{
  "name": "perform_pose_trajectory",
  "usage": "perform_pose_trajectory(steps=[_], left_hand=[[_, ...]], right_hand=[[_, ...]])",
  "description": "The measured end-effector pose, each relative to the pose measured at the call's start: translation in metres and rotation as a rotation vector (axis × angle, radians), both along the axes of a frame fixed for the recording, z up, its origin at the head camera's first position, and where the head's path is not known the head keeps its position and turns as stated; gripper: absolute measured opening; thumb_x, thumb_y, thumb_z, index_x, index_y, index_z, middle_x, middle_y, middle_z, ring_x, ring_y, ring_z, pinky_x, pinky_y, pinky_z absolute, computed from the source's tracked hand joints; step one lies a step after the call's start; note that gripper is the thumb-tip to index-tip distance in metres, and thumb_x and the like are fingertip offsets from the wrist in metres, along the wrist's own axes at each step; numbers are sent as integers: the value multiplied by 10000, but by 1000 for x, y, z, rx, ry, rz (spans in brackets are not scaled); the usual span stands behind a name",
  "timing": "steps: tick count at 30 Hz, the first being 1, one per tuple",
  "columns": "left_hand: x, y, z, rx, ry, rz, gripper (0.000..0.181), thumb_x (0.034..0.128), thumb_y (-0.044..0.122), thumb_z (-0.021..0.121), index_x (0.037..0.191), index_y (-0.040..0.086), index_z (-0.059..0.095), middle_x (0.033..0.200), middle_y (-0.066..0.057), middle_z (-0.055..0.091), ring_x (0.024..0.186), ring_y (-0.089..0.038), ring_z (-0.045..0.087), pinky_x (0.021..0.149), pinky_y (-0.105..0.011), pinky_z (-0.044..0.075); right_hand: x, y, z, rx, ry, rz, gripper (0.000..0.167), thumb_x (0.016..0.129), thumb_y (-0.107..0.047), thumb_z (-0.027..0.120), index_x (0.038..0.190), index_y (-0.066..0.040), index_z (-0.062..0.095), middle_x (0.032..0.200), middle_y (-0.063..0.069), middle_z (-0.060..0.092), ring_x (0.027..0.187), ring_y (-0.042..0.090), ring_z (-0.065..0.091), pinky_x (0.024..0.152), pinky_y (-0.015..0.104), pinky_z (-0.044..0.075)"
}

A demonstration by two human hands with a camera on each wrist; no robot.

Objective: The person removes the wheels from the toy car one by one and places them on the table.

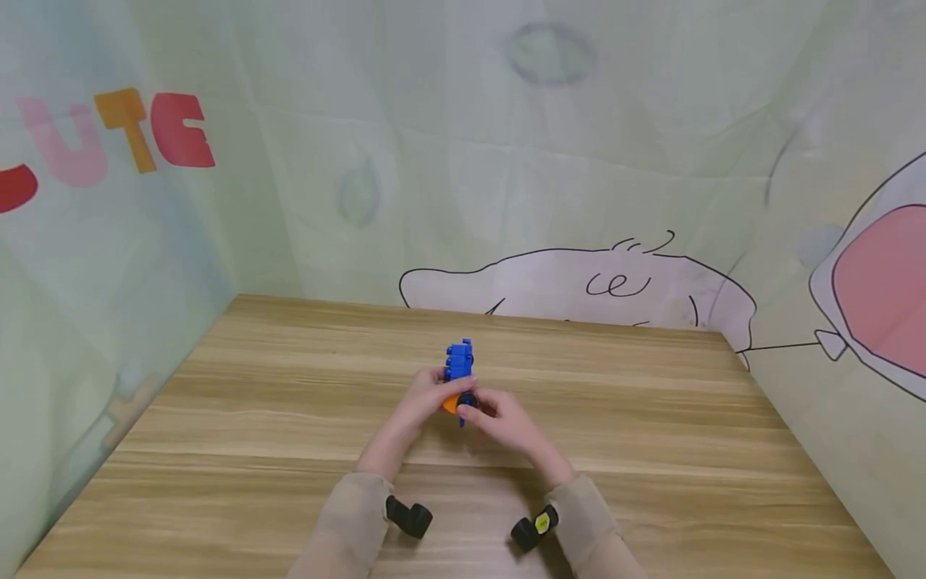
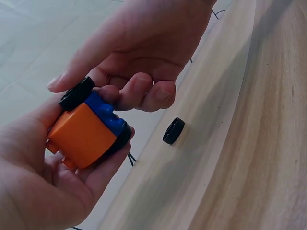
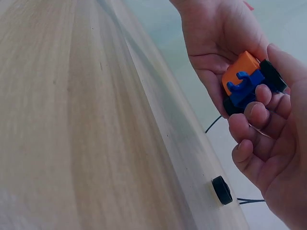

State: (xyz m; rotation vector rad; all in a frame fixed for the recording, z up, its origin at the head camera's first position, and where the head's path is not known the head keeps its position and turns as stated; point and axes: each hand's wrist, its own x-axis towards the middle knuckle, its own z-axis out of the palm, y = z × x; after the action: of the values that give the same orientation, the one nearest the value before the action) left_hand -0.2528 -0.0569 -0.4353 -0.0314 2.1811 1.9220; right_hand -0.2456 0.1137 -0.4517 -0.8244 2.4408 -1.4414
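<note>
The toy (image 1: 459,363) of blue and orange blocks is held up over the surface (image 1: 651,426), between the two hands. Its orange block (image 2: 84,136) is joined to the blue part, and a black wheel (image 2: 76,94) shows on either side at that end, so this end looks largely built. The left hand (image 1: 423,396) has its fingers curled round the orange block; the right hand (image 1: 508,420) pinches one wheel with thumb and fingers, as if seating it. Farther out, a loose wheel (image 2: 173,131) rests on the surface, so at least that piece seems left to fit; whether the far end carries wheels, I cannot tell
</note>
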Motion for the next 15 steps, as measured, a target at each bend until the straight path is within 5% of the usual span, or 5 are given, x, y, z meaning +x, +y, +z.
perform_pose_trajectory(steps=[9, 15], left_hand=[[1, 0, -2, -17, 9, -7, 476, 889, 331, 708, 1154, -54, 620, 1077, -156, 698, 946, -226, 601, 963, -401, 470], [0, 1, -3, -25, 21, -14, 455, 884, 305, 716, 1148, -56, 627, 1080, -159, 702, 950, -229, 617, 965, -426, 472]], right_hand=[[0, 0, 2, 17, -5, -8, 335, 978, -350, 584, 905, -28, 640, 674, 100, 559, 567, 93, 487, 515, 198, 395], [0, 0, 1, 25, 2, -26, 312, 964, -297, 618, 792, -37, 608, 592, -23, 488, 517, 69, 446, 493, 189, 347]])
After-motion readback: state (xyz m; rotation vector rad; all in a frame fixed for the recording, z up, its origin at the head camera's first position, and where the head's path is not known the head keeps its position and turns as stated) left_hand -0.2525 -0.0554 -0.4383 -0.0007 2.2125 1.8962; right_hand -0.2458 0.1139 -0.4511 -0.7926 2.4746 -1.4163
